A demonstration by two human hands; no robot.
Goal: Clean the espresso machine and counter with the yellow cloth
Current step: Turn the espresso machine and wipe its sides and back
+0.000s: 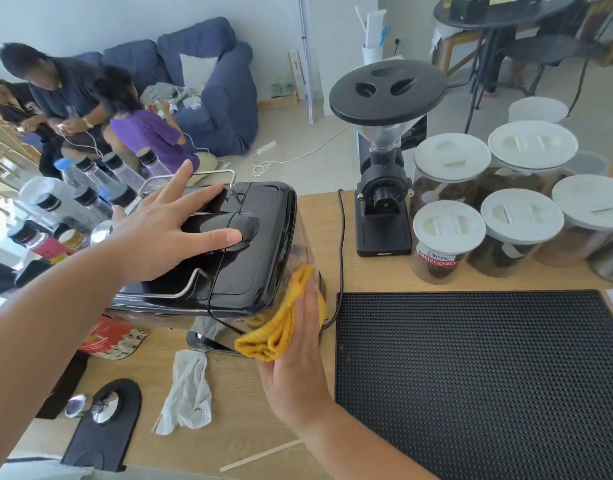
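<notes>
**Cloth pressed to the machine's side**

Low centre of the frame, the right hand has its grip closed on the folded yellow cloth, pressing it against the right side of the espresso machine. Above, the left hand lies flat and open on the machine's glossy lid. Pushing too hard may shove the machine along the worktop or snag the black cord.
</notes>
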